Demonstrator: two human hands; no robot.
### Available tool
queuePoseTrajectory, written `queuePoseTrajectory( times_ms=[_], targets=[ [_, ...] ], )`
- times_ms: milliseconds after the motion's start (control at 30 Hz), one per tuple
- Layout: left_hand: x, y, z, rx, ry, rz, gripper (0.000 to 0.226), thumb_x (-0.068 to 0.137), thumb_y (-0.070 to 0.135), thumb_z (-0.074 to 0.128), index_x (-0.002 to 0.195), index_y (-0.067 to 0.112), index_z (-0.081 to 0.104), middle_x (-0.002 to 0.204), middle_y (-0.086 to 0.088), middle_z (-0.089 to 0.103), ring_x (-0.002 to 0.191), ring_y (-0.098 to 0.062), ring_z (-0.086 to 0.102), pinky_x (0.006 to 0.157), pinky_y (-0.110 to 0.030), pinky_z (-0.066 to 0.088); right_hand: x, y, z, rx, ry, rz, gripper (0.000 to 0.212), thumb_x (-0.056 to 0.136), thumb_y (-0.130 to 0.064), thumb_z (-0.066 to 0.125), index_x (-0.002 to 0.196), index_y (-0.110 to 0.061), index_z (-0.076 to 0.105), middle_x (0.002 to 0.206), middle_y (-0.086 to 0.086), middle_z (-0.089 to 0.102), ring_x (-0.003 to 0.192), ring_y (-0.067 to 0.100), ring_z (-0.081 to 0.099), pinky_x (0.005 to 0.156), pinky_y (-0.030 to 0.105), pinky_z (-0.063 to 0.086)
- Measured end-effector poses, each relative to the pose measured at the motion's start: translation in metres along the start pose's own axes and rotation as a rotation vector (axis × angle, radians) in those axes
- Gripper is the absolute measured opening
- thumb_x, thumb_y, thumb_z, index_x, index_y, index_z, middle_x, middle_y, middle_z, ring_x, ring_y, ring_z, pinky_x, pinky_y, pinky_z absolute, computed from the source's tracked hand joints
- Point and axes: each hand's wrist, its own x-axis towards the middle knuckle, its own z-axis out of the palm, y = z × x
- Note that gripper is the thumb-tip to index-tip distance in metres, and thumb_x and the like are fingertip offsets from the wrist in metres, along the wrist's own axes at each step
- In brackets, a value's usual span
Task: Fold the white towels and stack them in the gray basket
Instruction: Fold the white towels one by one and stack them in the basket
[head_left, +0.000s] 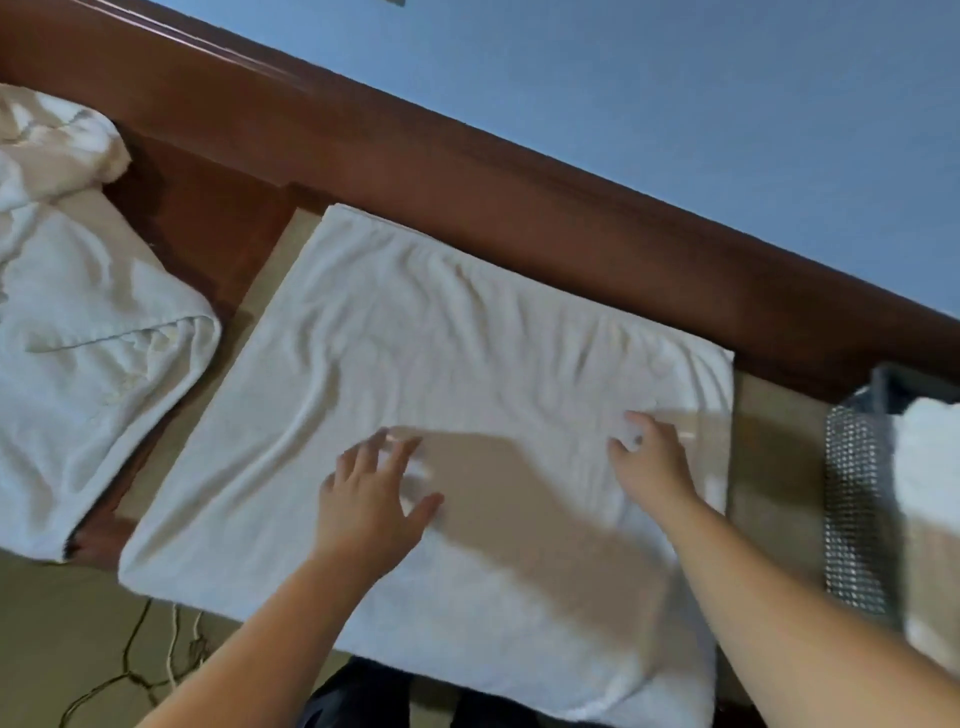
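Towels awaiting folding lie heaped as a crumpled white pile (78, 291) at far left, kept just beside the work area for easy reach. At centre, a white towel (415, 364) is spread flat on the tabletop (769, 467), apparently already doubled; the left hand (369, 499) hovers at or on it with fingers spread, probably smoothing creases, while the right hand (649, 457) curls its fingers as if pinching the cloth near the right edge, though blur hides the grip. At far right stands the gray basket (852, 509), a folded towel (930, 493) already inside.
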Motion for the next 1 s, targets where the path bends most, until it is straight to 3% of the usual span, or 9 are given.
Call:
queuePoseTrajectory(
  times_ms=[100, 233, 433, 533, 600, 700, 833, 933, 1000],
  targets=[
    [0.027, 0.063, 0.027, 0.128, -0.186, 0.056, 0.099, 0.080, 0.090, 0.049, 0.160, 0.055, 0.003, 0.174, 0.003, -0.014, 0.160, -0.033, -0.008, 0.122, -0.067, 0.012, 0.038, 0.027, -0.035, -0.004, 0.121, 0.084, 0.054, 0.099, -0.034, 0.063, 0.149, -0.018, 0.050, 0.146, 0.014, 0.049, 0.128, 0.036, 0.055, 0.100, 0.038, 0.047],
    [0.043, 0.099, 0.051, 0.161, -0.228, -0.097, 0.114, 0.071, 0.093, 0.056, 0.155, 0.061, -0.014, 0.168, 0.002, -0.033, 0.154, -0.046, -0.023, 0.115, -0.079, 0.008, 0.103, 0.062, -0.068, 0.130, 0.175, 0.223, 0.060, 0.098, -0.035, 0.061, 0.151, -0.011, 0.045, 0.149, 0.014, 0.052, 0.129, 0.037, 0.056, 0.103, 0.044, 0.051],
    [0.044, 0.099, 0.058, 0.201, -0.207, -0.116, 0.117, 0.068, 0.096, 0.056, 0.151, 0.064, -0.021, 0.167, 0.003, -0.035, 0.154, -0.048, -0.021, 0.114, -0.081, 0.011, 0.164, 0.088, -0.078, 0.238, 0.137, 0.332, 0.058, 0.091, -0.045, 0.066, 0.130, -0.003, 0.061, 0.120, 0.016, 0.069, 0.101, 0.037, 0.070, 0.085, 0.047, 0.061],
    [0.046, 0.102, 0.057, 0.220, -0.206, -0.131, 0.119, 0.066, 0.097, 0.055, 0.151, 0.065, -0.020, 0.168, 0.004, -0.034, 0.155, -0.047, -0.020, 0.114, -0.081, 0.012, 0.175, 0.094, -0.080, 0.256, 0.065, 0.346, 0.061, 0.090, -0.044, 0.066, 0.136, -0.005, 0.058, 0.121, 0.016, 0.067, 0.102, 0.036, 0.068, 0.084, 0.042, 0.059],
    [0.046, 0.102, 0.057, 0.230, -0.211, -0.134, 0.119, 0.065, 0.098, 0.056, 0.150, 0.065, -0.020, 0.168, 0.004, -0.034, 0.155, -0.047, -0.020, 0.114, -0.080, 0.012, 0.179, 0.097, -0.087, 0.301, 0.063, 0.345, 0.053, 0.092, -0.036, 0.061, 0.135, -0.006, 0.055, 0.120, 0.014, 0.064, 0.101, 0.035, 0.065, 0.086, 0.042, 0.057],
    [0.046, 0.102, 0.057, 0.232, -0.208, -0.134, 0.118, 0.064, 0.098, 0.056, 0.150, 0.066, -0.019, 0.168, 0.005, -0.033, 0.156, -0.046, -0.019, 0.115, -0.080, 0.011, 0.178, 0.100, -0.095, 0.327, 0.118, 0.297, 0.029, 0.096, -0.026, 0.056, 0.115, -0.005, 0.062, 0.102, 0.011, 0.064, 0.091, 0.032, 0.064, 0.072, 0.035, 0.051],
    [0.045, 0.102, 0.057, 0.244, -0.200, -0.124, 0.118, 0.064, 0.099, 0.055, 0.151, 0.066, -0.019, 0.169, 0.005, -0.032, 0.156, -0.044, -0.019, 0.115, -0.080, 0.012, 0.139, 0.096, -0.097, 0.353, 0.074, 0.213, 0.017, 0.096, -0.026, 0.057, 0.084, -0.013, 0.055, 0.076, 0.005, 0.054, 0.073, 0.026, 0.053, 0.057, 0.030, 0.038],
    [0.045, 0.102, 0.055, 0.263, -0.207, -0.106, 0.119, 0.064, 0.100, 0.054, 0.151, 0.064, -0.019, 0.168, 0.004, -0.032, 0.156, -0.045, -0.019, 0.113, -0.081, 0.015, 0.088, 0.111, -0.089, 0.398, 0.013, 0.288, 0.010, 0.091, -0.022, 0.060, 0.090, -0.012, 0.058, 0.081, 0.009, 0.051, 0.073, 0.026, 0.050, 0.064, 0.033, 0.042],
    [0.046, 0.102, 0.053, 0.272, -0.216, -0.091, 0.119, 0.064, 0.100, 0.052, 0.151, 0.063, -0.020, 0.168, 0.003, -0.032, 0.155, -0.047, -0.018, 0.112, -0.081, 0.016, 0.056, 0.130, -0.075, 0.420, 0.019, 0.322, 0.015, 0.083, -0.022, 0.064, 0.082, -0.007, 0.063, 0.076, 0.011, 0.051, 0.071, 0.025, 0.050, 0.065, 0.034, 0.037]
  ],
)
